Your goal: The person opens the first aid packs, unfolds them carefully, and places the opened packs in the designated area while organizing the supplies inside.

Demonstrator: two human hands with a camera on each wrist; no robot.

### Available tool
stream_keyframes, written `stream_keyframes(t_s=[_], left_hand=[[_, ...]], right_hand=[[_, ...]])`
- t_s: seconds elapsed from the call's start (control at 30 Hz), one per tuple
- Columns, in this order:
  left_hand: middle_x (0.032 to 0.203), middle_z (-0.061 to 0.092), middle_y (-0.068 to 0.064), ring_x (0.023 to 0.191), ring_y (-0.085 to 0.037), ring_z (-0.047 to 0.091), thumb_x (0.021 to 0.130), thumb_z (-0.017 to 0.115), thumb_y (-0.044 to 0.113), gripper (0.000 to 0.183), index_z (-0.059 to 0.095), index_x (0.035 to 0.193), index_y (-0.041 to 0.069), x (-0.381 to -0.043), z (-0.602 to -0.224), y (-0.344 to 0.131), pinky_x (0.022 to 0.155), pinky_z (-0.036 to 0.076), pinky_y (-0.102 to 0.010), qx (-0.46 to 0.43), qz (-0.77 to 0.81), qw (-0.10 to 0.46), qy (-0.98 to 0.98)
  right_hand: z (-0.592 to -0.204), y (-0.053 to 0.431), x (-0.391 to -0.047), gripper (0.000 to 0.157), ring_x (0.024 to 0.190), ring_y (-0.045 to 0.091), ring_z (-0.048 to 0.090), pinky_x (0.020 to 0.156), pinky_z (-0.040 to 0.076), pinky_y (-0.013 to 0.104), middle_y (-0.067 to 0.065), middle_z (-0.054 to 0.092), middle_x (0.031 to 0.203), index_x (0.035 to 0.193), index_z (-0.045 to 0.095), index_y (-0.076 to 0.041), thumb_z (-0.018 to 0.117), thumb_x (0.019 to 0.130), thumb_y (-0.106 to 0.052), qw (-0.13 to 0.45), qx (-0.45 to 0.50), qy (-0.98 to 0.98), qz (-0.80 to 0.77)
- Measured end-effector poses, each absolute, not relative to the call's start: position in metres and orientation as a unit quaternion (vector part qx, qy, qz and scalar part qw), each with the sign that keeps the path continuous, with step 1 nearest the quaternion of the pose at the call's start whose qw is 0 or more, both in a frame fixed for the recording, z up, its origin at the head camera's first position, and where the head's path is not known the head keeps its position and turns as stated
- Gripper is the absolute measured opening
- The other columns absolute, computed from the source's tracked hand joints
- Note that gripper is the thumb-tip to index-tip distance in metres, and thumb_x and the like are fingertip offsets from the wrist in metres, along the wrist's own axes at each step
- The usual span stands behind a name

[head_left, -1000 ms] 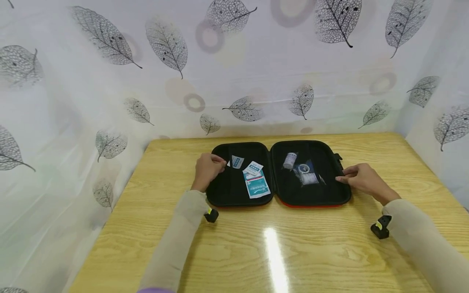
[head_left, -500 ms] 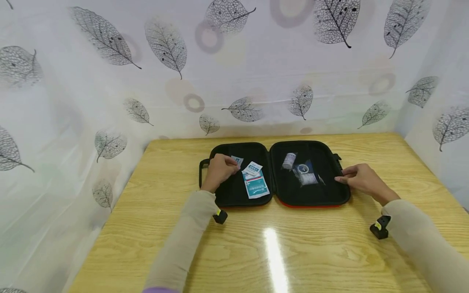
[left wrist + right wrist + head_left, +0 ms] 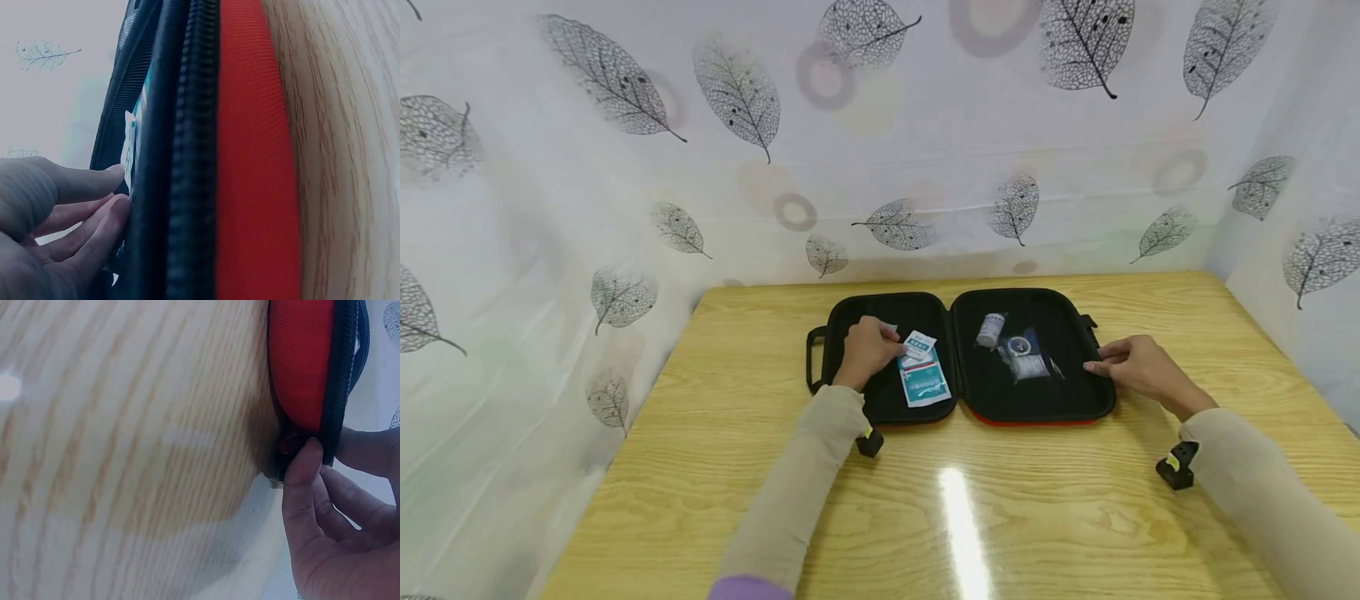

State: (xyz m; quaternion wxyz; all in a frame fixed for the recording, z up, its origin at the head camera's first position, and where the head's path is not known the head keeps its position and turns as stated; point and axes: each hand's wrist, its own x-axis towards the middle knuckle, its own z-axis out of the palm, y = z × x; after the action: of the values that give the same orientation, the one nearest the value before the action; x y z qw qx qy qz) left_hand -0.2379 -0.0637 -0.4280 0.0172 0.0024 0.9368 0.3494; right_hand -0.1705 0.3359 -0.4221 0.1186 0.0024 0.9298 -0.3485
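Observation:
A zippered case [image 3: 891, 400], black inside and red outside, lies unfolded on the table. My left hand [image 3: 871, 346] is over its left half, fingers loosely bent. Its thumb and fingertips are at the edge of a small white packet [image 3: 919, 343]; in the left wrist view [image 3: 129, 150] a gap shows between thumb and fingers. That packet overlaps a larger teal-and-white packet [image 3: 925, 383]. Another small packet [image 3: 891, 327] is mostly hidden behind the hand. At the case's right rim, my right hand [image 3: 1142, 367] pinches the edge between thumb and fingers.
In the right half sit a wrapped white roll [image 3: 991, 329], a roll of tape [image 3: 1019, 346] and a clear bag with white contents [image 3: 1028, 367]. A black handle [image 3: 815, 358] sticks out at the left. Leaf-printed cloth [image 3: 895, 125] hangs behind the wooden table [image 3: 1037, 517].
My left hand has moved right across the left half, from its outer edge to the overlapping packets, uncovering the handle and covering most of a small packet. My right hand stays at the rim.

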Motion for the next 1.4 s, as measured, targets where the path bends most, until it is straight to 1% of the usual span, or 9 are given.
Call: stream_keyframes(t_s=[0.13, 0.33, 0.5, 0.67, 0.97, 1.1, 1.17, 1.27, 1.4], left_hand=[[0.097, 0.075, -0.009, 0.093, -0.027, 0.069, 0.081, 0.088, 0.020, 0.021, 0.078, 0.090, 0.004, -0.238, -0.428, -0.058, 0.090, 0.055, -0.044, -0.005, 0.338, 0.018, 0.941], [0.105, 0.074, -0.012, 0.095, -0.028, 0.067, 0.082, 0.088, 0.020, 0.024, 0.077, 0.094, 0.002, -0.234, -0.426, -0.050, 0.091, 0.054, -0.045, -0.008, 0.331, 0.024, 0.943], [0.097, 0.072, -0.011, 0.088, -0.026, 0.064, 0.083, 0.086, 0.020, 0.022, 0.076, 0.093, 0.003, -0.236, -0.428, -0.048, 0.086, 0.055, -0.043, -0.006, 0.326, 0.035, 0.945], [0.092, 0.071, -0.009, 0.085, -0.024, 0.063, 0.084, 0.085, 0.019, 0.018, 0.075, 0.089, 0.005, -0.239, -0.431, -0.047, 0.084, 0.053, -0.042, -0.003, 0.326, 0.042, 0.944], [0.094, 0.072, -0.010, 0.088, -0.026, 0.063, 0.086, 0.084, 0.018, 0.016, 0.075, 0.089, 0.005, -0.239, -0.430, -0.046, 0.090, 0.053, -0.044, -0.012, 0.329, 0.050, 0.943], [0.091, 0.073, -0.010, 0.089, -0.026, 0.066, 0.090, 0.079, 0.016, 0.012, 0.077, 0.086, 0.005, -0.238, -0.429, -0.046, 0.091, 0.053, -0.045, -0.001, 0.325, 0.042, 0.945], [0.088, 0.073, -0.009, 0.088, -0.026, 0.066, 0.092, 0.077, 0.015, 0.012, 0.077, 0.083, 0.005, -0.238, -0.429, -0.046, 0.090, 0.053, -0.044, 0.007, 0.322, 0.036, 0.946], [0.086, 0.072, -0.008, 0.085, -0.025, 0.065, 0.093, 0.074, 0.014, 0.014, 0.077, 0.081, 0.006, -0.239, -0.430, -0.048, 0.088, 0.052, -0.043, 0.013, 0.327, 0.030, 0.945], [0.086, 0.071, -0.007, 0.081, -0.022, 0.063, 0.093, 0.074, 0.015, 0.014, 0.076, 0.082, 0.006, -0.239, -0.433, -0.050, 0.080, 0.052, -0.039, 0.007, 0.349, 0.027, 0.937]], right_hand=[[-0.422, 0.337, -0.170, 0.071, 0.101, 0.040, 0.066, 0.080, 0.058, 0.047, 0.038, 0.061, 0.120, 0.132, 0.049, 0.024, 0.069, 0.098, -0.035, 0.116, 0.002, 0.931, -0.345], [-0.423, 0.336, -0.171, 0.071, 0.100, 0.039, 0.066, 0.080, 0.058, 0.045, 0.038, 0.061, 0.120, 0.132, 0.049, 0.024, 0.069, 0.097, -0.035, 0.117, 0.002, 0.931, -0.344], [-0.422, 0.335, -0.171, 0.071, 0.098, 0.037, 0.067, 0.078, 0.059, 0.044, 0.037, 0.062, 0.119, 0.132, 0.049, 0.024, 0.069, 0.098, -0.035, 0.119, 0.002, 0.931, -0.345], [-0.421, 0.334, -0.171, 0.070, 0.098, 0.037, 0.067, 0.079, 0.058, 0.045, 0.037, 0.062, 0.120, 0.132, 0.049, 0.024, 0.069, 0.098, -0.035, 0.118, 0.000, 0.932, -0.342], [-0.420, 0.334, -0.171, 0.070, 0.100, 0.040, 0.066, 0.081, 0.058, 0.047, 0.038, 0.061, 0.120, 0.132, 0.049, 0.024, 0.069, 0.098, -0.035, 0.119, 0.005, 0.932, -0.343], [-0.420, 0.333, -0.170, 0.070, 0.099, 0.038, 0.067, 0.080, 0.058, 0.046, 0.038, 0.062, 0.120, 0.132, 0.049, 0.024, 0.069, 0.098, -0.034, 0.118, 0.006, 0.933, -0.341], [-0.419, 0.333, -0.170, 0.070, 0.098, 0.038, 0.067, 0.079, 0.059, 0.045, 0.038, 0.061, 0.120, 0.132, 0.049, 0.024, 0.069, 0.098, -0.034, 0.118, 0.008, 0.932, -0.343], [-0.419, 0.333, -0.170, 0.070, 0.098, 0.039, 0.067, 0.079, 0.059, 0.045, 0.039, 0.060, 0.121, 0.132, 0.049, 0.024, 0.069, 0.098, -0.034, 0.118, 0.008, 0.931, -0.344], [-0.420, 0.334, -0.170, 0.070, 0.101, 0.041, 0.066, 0.080, 0.058, 0.046, 0.039, 0.060, 0.122, 0.132, 0.049, 0.023, 0.068, 0.098, -0.034, 0.119, 0.007, 0.932, -0.343]])
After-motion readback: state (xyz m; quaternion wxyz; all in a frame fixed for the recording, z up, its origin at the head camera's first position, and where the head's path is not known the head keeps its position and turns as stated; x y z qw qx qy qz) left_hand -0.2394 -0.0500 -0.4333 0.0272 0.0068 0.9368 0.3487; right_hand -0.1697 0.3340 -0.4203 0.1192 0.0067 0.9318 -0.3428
